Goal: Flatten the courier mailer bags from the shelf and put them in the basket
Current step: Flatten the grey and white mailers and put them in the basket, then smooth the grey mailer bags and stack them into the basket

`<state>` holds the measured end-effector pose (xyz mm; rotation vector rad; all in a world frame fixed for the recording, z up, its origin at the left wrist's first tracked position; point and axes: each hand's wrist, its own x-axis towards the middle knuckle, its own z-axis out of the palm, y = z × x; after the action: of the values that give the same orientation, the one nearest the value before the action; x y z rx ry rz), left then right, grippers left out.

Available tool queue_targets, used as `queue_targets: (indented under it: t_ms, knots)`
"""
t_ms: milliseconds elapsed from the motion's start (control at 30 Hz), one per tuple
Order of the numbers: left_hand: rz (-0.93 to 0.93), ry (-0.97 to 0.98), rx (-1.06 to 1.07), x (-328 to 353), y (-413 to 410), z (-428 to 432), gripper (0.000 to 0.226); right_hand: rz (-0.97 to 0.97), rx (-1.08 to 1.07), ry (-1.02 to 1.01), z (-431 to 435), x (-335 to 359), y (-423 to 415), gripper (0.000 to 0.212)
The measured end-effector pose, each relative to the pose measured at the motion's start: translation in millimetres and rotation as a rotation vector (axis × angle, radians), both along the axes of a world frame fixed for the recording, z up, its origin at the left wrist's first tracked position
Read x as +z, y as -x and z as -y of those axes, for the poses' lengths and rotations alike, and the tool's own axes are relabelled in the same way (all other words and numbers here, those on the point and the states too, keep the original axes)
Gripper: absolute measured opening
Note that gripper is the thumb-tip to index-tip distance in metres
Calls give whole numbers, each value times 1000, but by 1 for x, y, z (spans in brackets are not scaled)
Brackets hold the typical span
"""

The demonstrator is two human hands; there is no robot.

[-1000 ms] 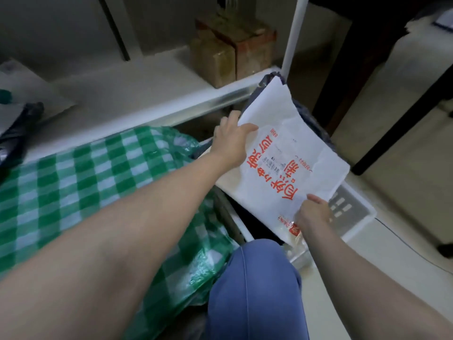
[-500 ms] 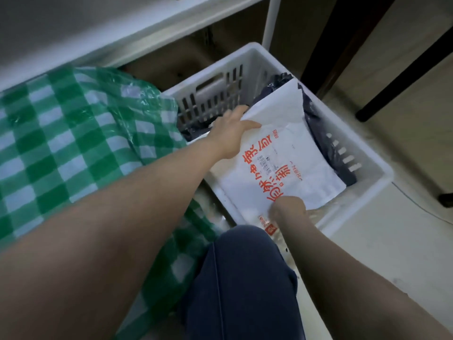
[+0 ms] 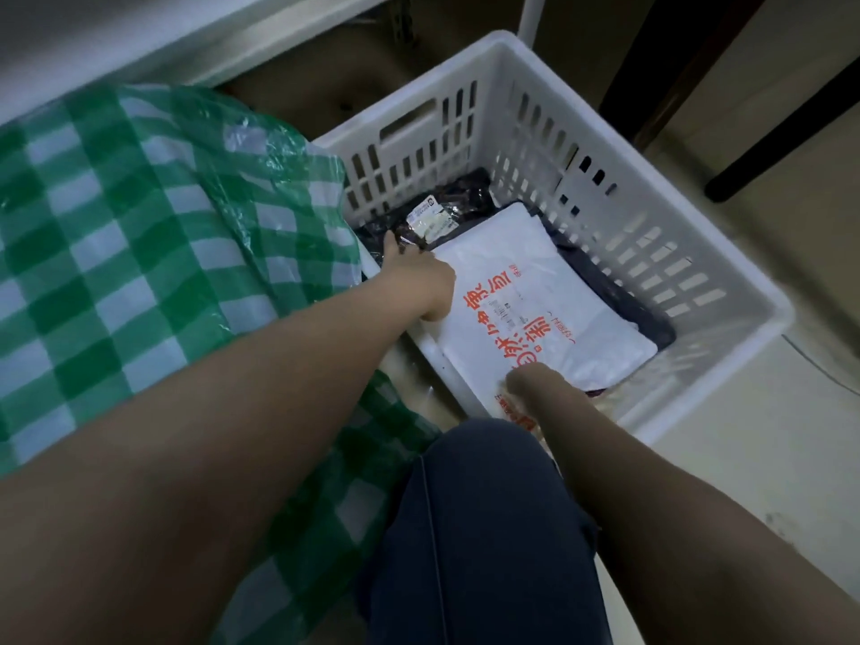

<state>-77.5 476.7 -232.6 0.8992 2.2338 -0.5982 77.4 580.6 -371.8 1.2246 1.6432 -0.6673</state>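
A white courier mailer bag (image 3: 535, 290) with orange print lies flat inside the white slatted basket (image 3: 535, 146), on top of black mailer bags (image 3: 465, 197). My left hand (image 3: 419, 281) grips the white bag's far-left edge, its fingertips reaching onto the black bag beside a paper label (image 3: 428, 221). My right hand (image 3: 535, 384) is closed on the white bag's near corner at the basket's front wall.
A large green-and-white checked plastic bag (image 3: 139, 249) bulges against the basket's left side, under my left arm. The white shelf edge (image 3: 232, 44) runs above it. Dark furniture legs (image 3: 782, 132) stand on the pale floor at right. My knee (image 3: 484, 528) is just in front of the basket.
Both hands have lowered the white mailer bag from above the basket down into it, where it now lies flat on the black bags. The view has tilted down.
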Motion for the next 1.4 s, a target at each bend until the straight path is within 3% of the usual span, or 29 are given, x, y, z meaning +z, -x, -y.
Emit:
queue_targets:
  t_ms: [67,100,200,267,333,433,533,600,700,833,1000,1133,1233,1400]
  knots:
    - [6,-39,-6,8,-4,-4,48,72,-11,-143,6,0,0,114]
    - [7,-67,-8,13,-6,-6,47,56,19,-203,11,11,-1,114]
    - [-23,-160,-3,37,-14,-3,49,-41,224,-252,20,53,6,64]
    - [-55,-240,23,56,-19,9,51,-109,285,-39,20,78,16,47]
    - [-101,-318,62,74,-22,25,50,-263,337,52,18,107,26,43]
    - [-227,-443,185,110,-26,63,39,-476,464,-42,24,158,42,35]
    - [-336,-533,306,149,-33,108,37,-632,486,-98,39,200,57,34]
    - [-387,-579,366,171,-40,140,40,-749,386,-130,54,228,66,31]
    - [-484,-632,447,199,-51,197,37,-928,333,-164,97,269,81,27]
    - [-543,-661,591,227,-60,279,22,-1030,479,-157,181,319,95,29]
    - [-618,-687,795,241,-71,373,45,-1231,582,-344,277,348,103,33]
    - [-580,-602,943,234,-78,438,60,-1319,628,-41,351,363,115,23]
    - [-440,-513,1014,212,-86,478,74,-1379,729,231,409,369,122,32]
    - [-317,-470,1030,162,-103,501,82,-1172,460,672,488,382,134,30]
